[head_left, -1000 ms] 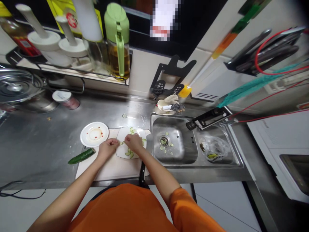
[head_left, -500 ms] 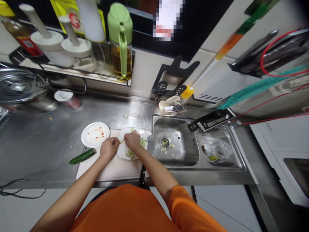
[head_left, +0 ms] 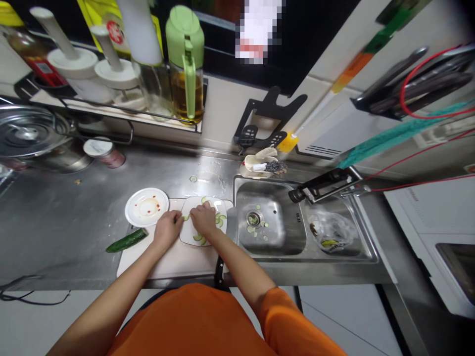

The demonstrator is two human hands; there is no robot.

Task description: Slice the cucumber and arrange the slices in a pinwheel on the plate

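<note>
A squarish white plate (head_left: 189, 233) rests on the pale cutting board (head_left: 170, 262), with several green-edged cucumber slices (head_left: 221, 219) around it. My left hand (head_left: 167, 230) is at the plate's left edge, its fingers pinched on a cucumber slice (head_left: 185, 217). Over the plate's middle, my right hand (head_left: 203, 218) has its fingers bent down and together; what they hold, if anything, is hidden. A piece of cucumber (head_left: 126, 240) lies left of my left hand, partly on the board. Beside the plate's right edge is a knife with a black handle (head_left: 219, 271).
A round white plate (head_left: 147, 207) with red spots stands behind the cucumber. On the right, the steel sink (head_left: 274, 240) holds slices near its drain, and a plastic bag (head_left: 334, 230) lies beyond. A lidded pot (head_left: 33, 138) and a jar (head_left: 104, 152) are at the back left.
My right hand has shifted slightly down over the plate, and its fingers have spread a little over the slices. My left hand has barely moved.
</note>
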